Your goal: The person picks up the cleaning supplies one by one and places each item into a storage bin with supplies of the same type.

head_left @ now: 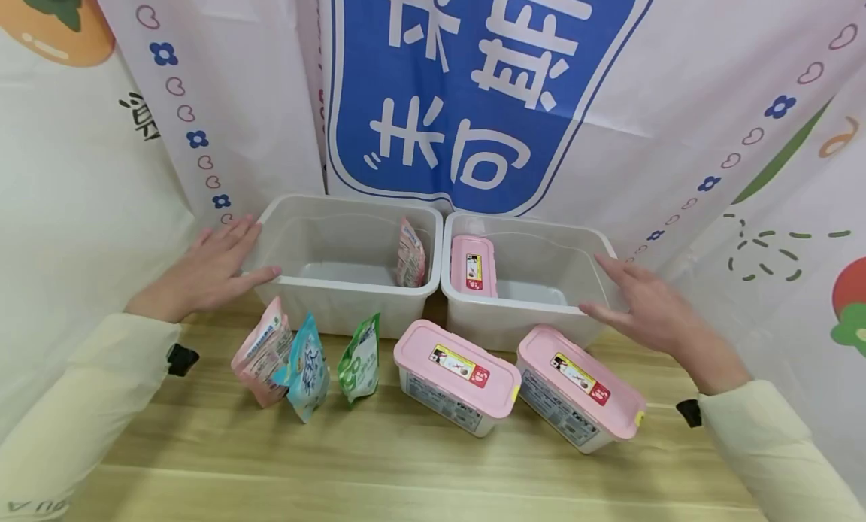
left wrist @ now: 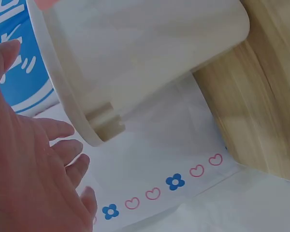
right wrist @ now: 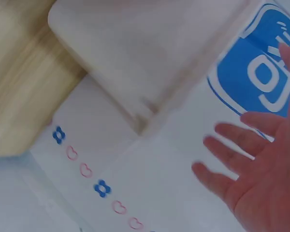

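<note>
Two pale grey-white bins stand side by side against the back cloth. My left hand (head_left: pixel 210 270), fingers straight and spread, is at the left rim of the left bin (head_left: pixel 338 305). At the right end of the right bin (head_left: pixel 514 325) is my right hand (head_left: pixel 649 308), its fingers extended too. Neither hand holds anything. A pink pouch (head_left: pixel 410 260) stands inside the left bin by its right wall. The right bin contains a pink-lidded box (head_left: pixel 473 266) along its left wall. Both wrist views show the outer side of a bin beside the loosely spread fingers.
On the wooden table (head_left: pixel 325 477) in front of the bins stand a pink pouch (head_left: pixel 262 356), a blue pouch (head_left: pixel 310 371) and a green pouch (head_left: pixel 361 362). Right of them are two pink-lidded boxes, one nearer the middle (head_left: pixel 456 379) and one farther right (head_left: pixel 582 390). Printed cloth (head_left: pixel 588 161) hangs behind.
</note>
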Tool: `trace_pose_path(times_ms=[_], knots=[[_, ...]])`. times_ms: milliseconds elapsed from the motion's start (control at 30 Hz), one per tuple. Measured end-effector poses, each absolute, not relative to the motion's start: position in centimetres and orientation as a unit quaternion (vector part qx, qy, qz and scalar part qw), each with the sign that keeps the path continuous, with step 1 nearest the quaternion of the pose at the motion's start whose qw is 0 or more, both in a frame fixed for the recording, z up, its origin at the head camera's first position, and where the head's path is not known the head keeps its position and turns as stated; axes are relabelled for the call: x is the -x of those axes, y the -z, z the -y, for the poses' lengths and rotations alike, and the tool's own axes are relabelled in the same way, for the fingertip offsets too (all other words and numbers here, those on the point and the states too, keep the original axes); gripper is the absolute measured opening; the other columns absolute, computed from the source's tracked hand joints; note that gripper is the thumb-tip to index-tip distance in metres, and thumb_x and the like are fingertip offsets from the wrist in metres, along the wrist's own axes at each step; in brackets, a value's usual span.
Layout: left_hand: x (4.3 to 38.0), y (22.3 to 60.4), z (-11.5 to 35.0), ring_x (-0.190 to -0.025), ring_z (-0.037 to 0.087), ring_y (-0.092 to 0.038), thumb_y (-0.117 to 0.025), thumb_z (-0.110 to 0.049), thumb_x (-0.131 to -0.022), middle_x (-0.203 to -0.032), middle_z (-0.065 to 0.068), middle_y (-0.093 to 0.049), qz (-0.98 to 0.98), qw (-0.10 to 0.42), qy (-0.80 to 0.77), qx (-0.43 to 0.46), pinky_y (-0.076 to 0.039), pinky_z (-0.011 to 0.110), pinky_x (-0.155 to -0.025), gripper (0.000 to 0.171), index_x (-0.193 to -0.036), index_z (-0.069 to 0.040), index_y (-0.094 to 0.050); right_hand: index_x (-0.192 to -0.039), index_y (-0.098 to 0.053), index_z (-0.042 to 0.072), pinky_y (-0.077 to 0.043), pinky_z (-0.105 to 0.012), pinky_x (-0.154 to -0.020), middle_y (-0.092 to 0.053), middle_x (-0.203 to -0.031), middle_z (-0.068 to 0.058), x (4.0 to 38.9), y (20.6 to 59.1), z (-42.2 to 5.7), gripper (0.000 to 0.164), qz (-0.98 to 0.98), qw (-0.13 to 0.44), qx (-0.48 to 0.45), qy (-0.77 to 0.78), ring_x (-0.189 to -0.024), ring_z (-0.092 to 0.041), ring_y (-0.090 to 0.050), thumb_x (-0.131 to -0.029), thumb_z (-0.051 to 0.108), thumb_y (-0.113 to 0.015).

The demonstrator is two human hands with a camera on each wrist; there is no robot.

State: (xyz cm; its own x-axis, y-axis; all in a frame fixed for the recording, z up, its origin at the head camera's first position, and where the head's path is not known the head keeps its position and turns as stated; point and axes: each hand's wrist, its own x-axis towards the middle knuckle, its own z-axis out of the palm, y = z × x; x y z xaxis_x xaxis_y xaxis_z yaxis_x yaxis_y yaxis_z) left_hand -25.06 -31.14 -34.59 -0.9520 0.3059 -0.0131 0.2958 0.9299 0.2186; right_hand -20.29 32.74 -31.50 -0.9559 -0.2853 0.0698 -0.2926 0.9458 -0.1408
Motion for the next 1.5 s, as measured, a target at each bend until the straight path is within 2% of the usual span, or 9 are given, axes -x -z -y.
trace_pose_path(times_ms=[167,333,500,667,767,900,1033,1267,1500], knots=[[25.5,34.7,31.4,-0.162,0.053,0.003,-0.043,-0.062,-0.107,-0.174,0.031,0.004,-0.981,0.03,-0.116,-0.151,-0.001,0.071,-0.129,0.1,-0.165,0.008,-0.002,-0.155,-0.05,0.001,-0.054,-0.071,-0.098,-0.062,-0.143,-0.032,18.7,30.0,-32.5,0.088,0.982,0.04,-0.169,-0.075,-0.126,-0.053,-0.062,-0.092,0.056,-0.077],[25.9,34.8,31.5,-0.161,0.053,0.002,-0.043,-0.06,-0.107,-0.174,0.031,0.005,-0.98,0.033,-0.126,-0.148,-0.004,0.071,-0.129,0.099,-0.165,0.008,-0.002,-0.125,-0.07,0.0,-0.063,-0.055,-0.082,-0.078,-0.108,-0.018,17.5,29.9,-32.3,0.068,0.968,0.066,-0.233,-0.063,-0.095,-0.033,-0.074,-0.083,0.05,-0.087],[26.1,35.1,31.5,-0.161,0.053,0.002,-0.043,-0.06,-0.107,-0.174,0.031,0.006,-0.98,0.033,-0.13,-0.148,-0.004,0.071,-0.129,0.098,-0.165,0.008,-0.002,-0.112,-0.073,0.005,-0.06,-0.042,-0.074,-0.074,-0.095,-0.004,16.3,30.9,-31.6,0.064,0.967,0.039,-0.246,-0.054,-0.083,-0.017,-0.066,-0.077,0.055,-0.09],[26.2,35.5,31.2,-0.161,0.053,0.001,-0.043,-0.061,-0.107,-0.174,0.031,0.006,-0.979,0.035,-0.134,-0.146,-0.004,0.071,-0.129,0.099,-0.166,0.007,-0.001,-0.108,-0.069,0.013,-0.059,-0.042,-0.077,-0.072,-0.101,-0.002,15.6,32.7,-31.3,0.057,0.963,0.013,-0.258,-0.08,-0.088,-0.018,-0.067,-0.075,0.054,-0.091],[26.2,35.8,31.1,-0.162,0.053,0.0,-0.044,-0.062,-0.106,-0.174,0.031,0.005,-0.98,0.035,-0.132,-0.146,-0.005,0.071,-0.129,0.1,-0.166,0.007,-0.003,-0.109,-0.068,0.012,-0.059,-0.041,-0.078,-0.071,-0.104,-0.002,15.2,33.8,-31.2,0.062,0.964,0.006,-0.256,-0.075,-0.09,-0.016,-0.067,-0.073,0.058,-0.091],[26.3,36.3,31.1,-0.162,0.053,-0.001,-0.043,-0.062,-0.107,-0.174,0.031,0.005,-0.981,0.035,-0.124,-0.146,-0.006,0.07,-0.129,0.099,-0.165,0.007,-0.003,-0.106,-0.068,0.011,-0.051,-0.027,-0.065,-0.067,-0.093,0.002,14.8,35.1,-31.0,0.066,0.968,-0.01,-0.24,-0.071,-0.077,-0.008,-0.057,-0.071,0.063,-0.089],[26.3,36.5,31.1,-0.162,0.052,0.001,-0.041,-0.061,-0.107,-0.174,0.031,0.006,-0.981,0.036,-0.12,-0.149,-0.005,0.07,-0.13,0.099,-0.165,0.008,-0.001,-0.096,-0.065,0.015,-0.04,-0.019,-0.057,-0.056,-0.08,0.006,14.6,36.2,-30.9,0.061,0.971,-0.012,-0.228,-0.071,-0.068,-0.005,-0.048,-0.07,0.064,-0.089],[26.2,36.6,30.9,-0.162,0.052,0.001,-0.039,-0.061,-0.108,-0.174,0.031,0.007,-0.982,0.033,-0.113,-0.15,-0.005,0.069,-0.13,0.099,-0.165,0.009,0.001,-0.103,-0.067,0.007,-0.04,-0.022,-0.059,-0.057,-0.08,0.006,14.8,37.5,-30.7,0.074,0.975,0.02,-0.218,-0.047,-0.07,-0.008,-0.049,-0.065,0.067,-0.089],[26.2,36.9,31.0,-0.162,0.052,0.0,-0.04,-0.061,-0.108,-0.173,0.032,0.007,-0.982,0.029,-0.114,-0.15,-0.006,0.068,-0.131,0.1,-0.164,0.011,0.002,-0.106,-0.067,0.003,-0.039,-0.024,-0.059,-0.057,-0.082,0.004,15.4,37.9,-30.4,0.081,0.98,0.004,-0.193,-0.046,-0.071,-0.011,-0.048,-0.063,0.068,-0.087]])
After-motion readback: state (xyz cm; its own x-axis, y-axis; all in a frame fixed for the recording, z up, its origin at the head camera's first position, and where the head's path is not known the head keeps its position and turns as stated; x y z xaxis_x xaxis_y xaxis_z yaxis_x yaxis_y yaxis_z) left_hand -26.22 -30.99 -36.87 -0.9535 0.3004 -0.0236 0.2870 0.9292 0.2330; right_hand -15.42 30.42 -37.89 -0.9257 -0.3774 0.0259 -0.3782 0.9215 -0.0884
